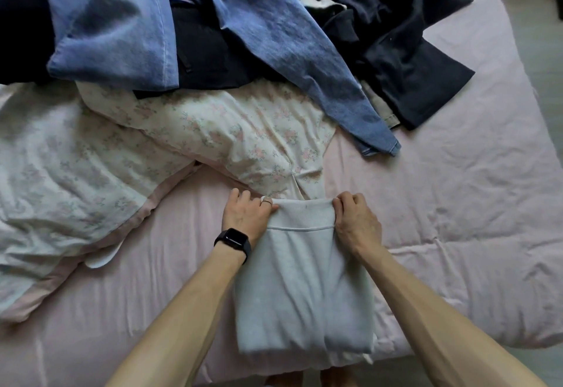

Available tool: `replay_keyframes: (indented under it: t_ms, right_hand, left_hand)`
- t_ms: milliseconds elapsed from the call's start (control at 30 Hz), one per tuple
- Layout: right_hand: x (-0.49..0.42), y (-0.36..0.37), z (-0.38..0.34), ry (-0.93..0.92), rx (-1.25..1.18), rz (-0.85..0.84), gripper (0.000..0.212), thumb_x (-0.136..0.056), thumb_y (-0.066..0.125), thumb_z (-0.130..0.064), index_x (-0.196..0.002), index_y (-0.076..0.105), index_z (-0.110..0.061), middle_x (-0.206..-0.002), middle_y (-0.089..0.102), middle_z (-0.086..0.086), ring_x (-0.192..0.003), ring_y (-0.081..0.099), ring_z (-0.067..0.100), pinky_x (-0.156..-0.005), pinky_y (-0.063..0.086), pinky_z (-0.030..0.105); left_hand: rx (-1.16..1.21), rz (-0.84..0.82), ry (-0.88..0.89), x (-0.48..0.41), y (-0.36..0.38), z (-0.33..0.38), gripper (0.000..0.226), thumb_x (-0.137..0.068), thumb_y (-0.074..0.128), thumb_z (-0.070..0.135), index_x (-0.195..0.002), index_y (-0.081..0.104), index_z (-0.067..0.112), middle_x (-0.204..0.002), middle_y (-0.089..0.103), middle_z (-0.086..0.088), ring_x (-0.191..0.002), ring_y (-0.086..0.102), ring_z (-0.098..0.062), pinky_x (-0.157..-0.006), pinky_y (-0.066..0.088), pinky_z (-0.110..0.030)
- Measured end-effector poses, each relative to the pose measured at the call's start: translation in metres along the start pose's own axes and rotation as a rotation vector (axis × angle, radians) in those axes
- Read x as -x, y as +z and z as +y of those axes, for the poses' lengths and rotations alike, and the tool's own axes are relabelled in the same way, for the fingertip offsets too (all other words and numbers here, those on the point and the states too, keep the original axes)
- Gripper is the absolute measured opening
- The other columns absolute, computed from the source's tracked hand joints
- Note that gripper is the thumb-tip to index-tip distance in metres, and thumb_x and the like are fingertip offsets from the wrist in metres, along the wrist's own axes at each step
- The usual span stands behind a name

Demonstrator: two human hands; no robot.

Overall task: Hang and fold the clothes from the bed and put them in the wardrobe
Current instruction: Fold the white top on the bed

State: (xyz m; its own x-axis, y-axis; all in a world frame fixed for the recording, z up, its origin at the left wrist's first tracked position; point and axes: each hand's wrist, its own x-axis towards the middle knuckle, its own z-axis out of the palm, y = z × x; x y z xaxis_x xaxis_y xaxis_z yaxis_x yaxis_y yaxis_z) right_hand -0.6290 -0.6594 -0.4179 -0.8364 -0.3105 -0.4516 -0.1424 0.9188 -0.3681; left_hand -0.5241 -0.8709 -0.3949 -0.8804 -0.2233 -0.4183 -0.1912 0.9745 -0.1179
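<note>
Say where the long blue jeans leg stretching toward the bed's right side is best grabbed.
Probably at the hem of the jeans: it lies free on the bare sheet, clear of the pile. Come from the near right side; further up, the leg runs among dark clothes.

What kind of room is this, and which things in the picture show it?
Probably a bedroom: a pink-sheeted bed, a floral pillow lying on it, and blue jeans among heaped clothes.
</note>
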Motion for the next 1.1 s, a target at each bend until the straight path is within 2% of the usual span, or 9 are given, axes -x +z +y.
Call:
replay_keyframes:
  t_ms: [300, 433, 533, 633, 700, 800, 867, 967, 1100]
  right_hand:
    - [-0.019, 0.025, 0.012, 0.104, -0.032, 0.039, 0.031, -0.102, 0.031, -0.055, -0.105, 0.051, -0.031, -0.111, 0.051, 0.004, -0.083, 0.053, 0.030, -0.073, 0.038, 0.038]
    - [-0.006, 0.020, 0.011, 0.142, -0.175, 0.149, 0.032, -0.100, 0.049, -0.046, -0.128, 0.054, -0.032, -0.130, 0.047, 0.002, -0.106, 0.059, 0.034, -0.079, 0.043, 0.040]
    - [0.031, 0.017, 0.009, 0.227, -0.363, 0.242, 0.052, -0.096, 0.057, -0.044, -0.140, 0.044, -0.020, -0.140, 0.045, 0.010, -0.124, 0.051, 0.033, -0.097, 0.044, 0.043]
    - [0.089, 0.026, 0.015, 0.319, -0.378, 0.175, 0.059, -0.093, 0.053, -0.053, -0.139, 0.041, -0.018, -0.137, 0.050, 0.011, -0.125, 0.050, 0.032, -0.100, 0.042, 0.042]
    - [0.128, 0.033, 0.024, 0.348, -0.323, 0.130, 0.059, -0.095, 0.048, -0.056, -0.139, 0.041, -0.017, -0.137, 0.051, 0.011, -0.124, 0.051, 0.032, -0.100, 0.042, 0.043]
    - [0.167, 0.044, 0.040, 0.397, -0.255, 0.050, 0.049, -0.100, 0.040, -0.051, -0.131, 0.044, -0.013, -0.129, 0.057, 0.017, -0.118, 0.055, 0.038, -0.094, 0.045, 0.046]
    - [0.172, 0.045, 0.049, 0.366, -0.236, -0.001, 0.031, -0.104, 0.034, -0.044, -0.109, 0.043, -0.015, -0.108, 0.064, 0.025, -0.101, 0.061, 0.046, -0.078, 0.047, 0.048]
    - [0.151, 0.036, 0.076, 0.300, -0.208, 0.046, 0.026, -0.106, 0.033, -0.039, -0.096, 0.040, -0.016, -0.087, 0.065, 0.031, -0.080, 0.061, 0.052, -0.059, 0.033, 0.042]
    - [0.127, 0.040, 0.110, 0.419, -0.225, 0.078, 0.033, -0.108, 0.031, -0.039, -0.099, 0.049, -0.012, -0.100, 0.064, 0.034, -0.089, 0.059, 0.054, -0.065, 0.027, 0.040]
  left_hand:
    - [0.099, 0.087, -0.163, -0.028, 0.020, 0.011, 0.035, -0.105, 0.031, 0.044, -0.125, 0.052, 0.024, -0.121, 0.059, -0.002, -0.112, 0.049, -0.026, -0.101, 0.029, -0.047]
    - [0.269, 0.310, 0.118, 0.024, 0.027, 0.042, 0.049, -0.094, 0.045, 0.043, -0.139, 0.042, 0.021, -0.147, 0.050, -0.010, -0.137, 0.046, -0.031, -0.110, 0.029, -0.055]
    - [0.298, 0.129, 0.233, 0.070, 0.037, 0.069, 0.069, -0.093, 0.037, 0.059, -0.155, 0.030, 0.029, -0.161, 0.031, -0.009, -0.148, 0.026, -0.034, -0.114, 0.017, -0.062]
    - [0.377, -0.078, 0.087, 0.078, 0.048, 0.083, 0.067, -0.093, 0.015, 0.072, -0.153, -0.007, 0.052, -0.166, -0.015, 0.003, -0.151, -0.019, -0.031, -0.111, -0.014, -0.072]
    - [0.392, -0.127, 0.010, 0.072, 0.048, 0.090, 0.064, -0.090, 0.004, 0.075, -0.147, -0.019, 0.058, -0.162, -0.030, 0.008, -0.148, -0.030, -0.028, -0.104, -0.024, -0.073]
    - [0.401, -0.187, -0.052, 0.072, 0.045, 0.106, 0.064, -0.087, 0.000, 0.078, -0.147, -0.017, 0.060, -0.160, -0.032, 0.009, -0.146, -0.033, -0.028, -0.101, -0.026, -0.073]
    - [0.394, -0.197, -0.063, 0.074, 0.049, 0.107, 0.063, -0.088, 0.001, 0.078, -0.146, -0.018, 0.061, -0.160, -0.034, 0.009, -0.146, -0.034, -0.027, -0.101, -0.022, -0.075]
    - [0.402, -0.215, -0.071, 0.068, 0.057, 0.092, 0.057, -0.093, 0.006, 0.072, -0.142, -0.022, 0.064, -0.161, -0.032, 0.009, -0.149, -0.028, -0.025, -0.103, -0.014, -0.079]
    - [0.390, -0.265, -0.024, 0.053, 0.061, 0.078, 0.051, -0.097, 0.008, 0.068, -0.140, -0.021, 0.067, -0.163, -0.026, 0.010, -0.151, -0.021, -0.028, -0.107, -0.003, -0.079]
